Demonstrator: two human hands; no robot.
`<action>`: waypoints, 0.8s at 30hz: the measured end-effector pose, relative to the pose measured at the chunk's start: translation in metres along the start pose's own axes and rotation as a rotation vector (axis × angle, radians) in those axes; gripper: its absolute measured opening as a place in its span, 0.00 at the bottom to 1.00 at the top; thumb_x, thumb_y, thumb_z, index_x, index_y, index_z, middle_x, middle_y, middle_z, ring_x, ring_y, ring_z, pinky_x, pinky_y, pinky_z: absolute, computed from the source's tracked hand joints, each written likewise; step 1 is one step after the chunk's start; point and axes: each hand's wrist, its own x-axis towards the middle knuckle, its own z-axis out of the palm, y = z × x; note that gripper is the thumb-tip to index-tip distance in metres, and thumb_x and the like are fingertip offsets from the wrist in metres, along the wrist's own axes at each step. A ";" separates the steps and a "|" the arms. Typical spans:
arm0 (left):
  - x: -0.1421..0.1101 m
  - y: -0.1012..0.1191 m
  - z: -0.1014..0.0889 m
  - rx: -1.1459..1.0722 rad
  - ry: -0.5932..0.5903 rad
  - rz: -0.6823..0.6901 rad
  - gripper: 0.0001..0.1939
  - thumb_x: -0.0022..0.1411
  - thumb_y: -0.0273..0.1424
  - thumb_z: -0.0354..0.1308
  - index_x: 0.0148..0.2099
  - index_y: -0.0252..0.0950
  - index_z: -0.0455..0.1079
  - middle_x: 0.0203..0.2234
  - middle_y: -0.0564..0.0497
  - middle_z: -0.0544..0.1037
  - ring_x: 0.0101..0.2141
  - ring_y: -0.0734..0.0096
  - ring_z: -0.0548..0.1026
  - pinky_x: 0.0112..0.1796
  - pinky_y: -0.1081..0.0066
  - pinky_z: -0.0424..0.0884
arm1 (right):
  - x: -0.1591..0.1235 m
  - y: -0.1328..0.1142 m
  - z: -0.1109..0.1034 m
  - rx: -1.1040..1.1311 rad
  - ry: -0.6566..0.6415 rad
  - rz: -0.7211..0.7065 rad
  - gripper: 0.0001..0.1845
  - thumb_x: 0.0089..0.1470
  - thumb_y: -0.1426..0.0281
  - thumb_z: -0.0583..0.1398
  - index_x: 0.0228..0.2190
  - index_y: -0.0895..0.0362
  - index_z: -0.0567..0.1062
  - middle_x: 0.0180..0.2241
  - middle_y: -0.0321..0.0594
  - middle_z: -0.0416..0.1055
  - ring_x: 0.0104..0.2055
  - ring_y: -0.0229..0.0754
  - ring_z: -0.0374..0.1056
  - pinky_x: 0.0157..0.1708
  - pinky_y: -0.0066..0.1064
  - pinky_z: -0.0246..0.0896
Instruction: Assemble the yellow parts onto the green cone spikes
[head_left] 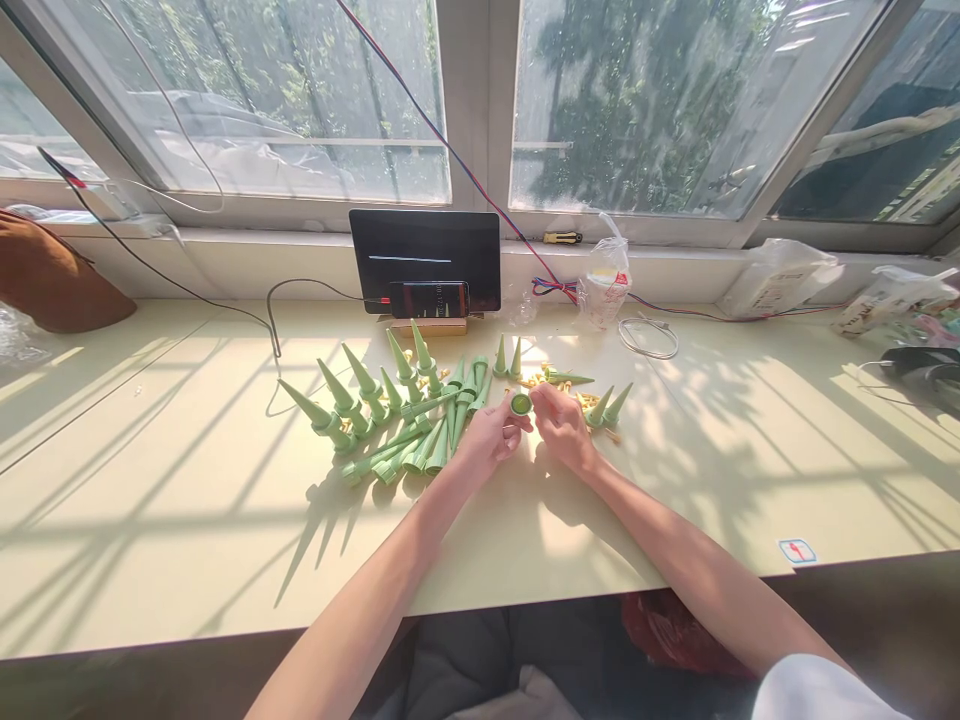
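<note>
My left hand (495,432) is closed around a green plastic watering spike (520,404), its round open end turned up toward me. Right beside that end, my right hand (559,425) has its fingers pinched together; whatever they hold is too small or hidden to make out. Left of my hands, several green cone-shaped spikes lie in a pile (442,430), and others stand point up in a cluster (352,395). Small yellowish pieces (589,402) lie behind and beside my right hand, with two short green cones (609,408) among them.
A black tablet (425,255) leans at the window sill, with a cabled phone (429,299) in front on a small stand. A plastic-wrapped cup (604,285), a coiled cable (648,338) and plastic bags (780,275) line the back. The table's front edge (525,605) runs below my forearms.
</note>
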 end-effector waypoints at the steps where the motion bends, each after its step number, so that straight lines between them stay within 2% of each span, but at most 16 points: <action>1: -0.001 0.001 0.001 0.008 0.003 0.009 0.25 0.55 0.51 0.61 0.27 0.31 0.68 0.24 0.49 0.73 0.14 0.87 0.55 0.16 0.77 0.43 | 0.000 0.001 0.000 0.001 0.001 0.003 0.17 0.65 0.62 0.49 0.24 0.54 0.62 0.21 0.31 0.57 0.24 0.37 0.53 0.28 0.30 0.51; 5: -0.005 0.004 0.003 0.041 0.002 0.031 0.26 0.55 0.53 0.61 0.28 0.32 0.67 0.22 0.51 0.71 0.14 0.86 0.56 0.16 0.77 0.43 | -0.001 0.003 0.001 0.009 -0.006 0.032 0.18 0.65 0.61 0.49 0.24 0.53 0.61 0.21 0.32 0.57 0.24 0.37 0.53 0.28 0.30 0.51; 11: -0.006 0.003 0.002 0.074 0.026 0.048 0.26 0.52 0.53 0.64 0.29 0.37 0.61 0.12 0.60 0.58 0.14 0.84 0.53 0.18 0.78 0.42 | -0.001 0.006 0.002 0.007 -0.011 0.049 0.19 0.65 0.60 0.49 0.23 0.53 0.60 0.21 0.33 0.57 0.23 0.38 0.52 0.26 0.31 0.51; 18: -0.004 -0.001 0.000 0.204 0.052 0.160 0.22 0.56 0.52 0.60 0.35 0.36 0.68 0.10 0.59 0.62 0.13 0.81 0.55 0.16 0.78 0.47 | 0.000 0.006 0.002 0.032 -0.010 0.057 0.19 0.65 0.58 0.50 0.24 0.54 0.62 0.20 0.32 0.56 0.23 0.37 0.52 0.26 0.31 0.50; 24: -0.005 -0.002 -0.002 0.309 0.049 0.256 0.21 0.59 0.51 0.58 0.37 0.37 0.70 0.12 0.57 0.66 0.12 0.80 0.58 0.17 0.76 0.55 | 0.000 0.006 0.000 0.026 -0.013 0.048 0.20 0.64 0.58 0.50 0.23 0.53 0.63 0.19 0.32 0.55 0.23 0.37 0.52 0.26 0.31 0.50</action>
